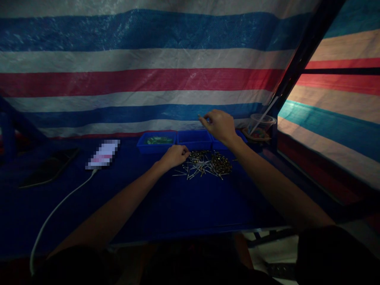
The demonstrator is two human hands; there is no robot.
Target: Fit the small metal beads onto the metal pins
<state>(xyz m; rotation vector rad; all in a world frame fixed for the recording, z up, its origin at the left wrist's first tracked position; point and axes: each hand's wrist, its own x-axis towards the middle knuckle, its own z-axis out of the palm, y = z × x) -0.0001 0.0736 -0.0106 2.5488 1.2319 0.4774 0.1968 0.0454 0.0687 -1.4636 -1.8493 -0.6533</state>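
A pile of thin silvery metal pins (202,165), mixed with small brass-coloured pieces (221,163), lies on the blue table (192,206). At the pile's left edge is my left hand (175,156), its fingers curled together; what they hold, if anything, is too small to name. My right hand (220,124) is raised above the blue trays behind the pile, thumb and forefinger pinched, and I cannot make out what is between them. Below it stand the middle blue tray (194,147) and the right blue tray (218,145), partly covered by my wrist.
The left blue tray (148,149) holds small green pieces (158,140). A lit phone (103,154) with a white cable (62,202) and a dark flat device (50,168) lie left. Back right is a clear plastic tub (263,120). A striped tarp (148,83) hangs behind.
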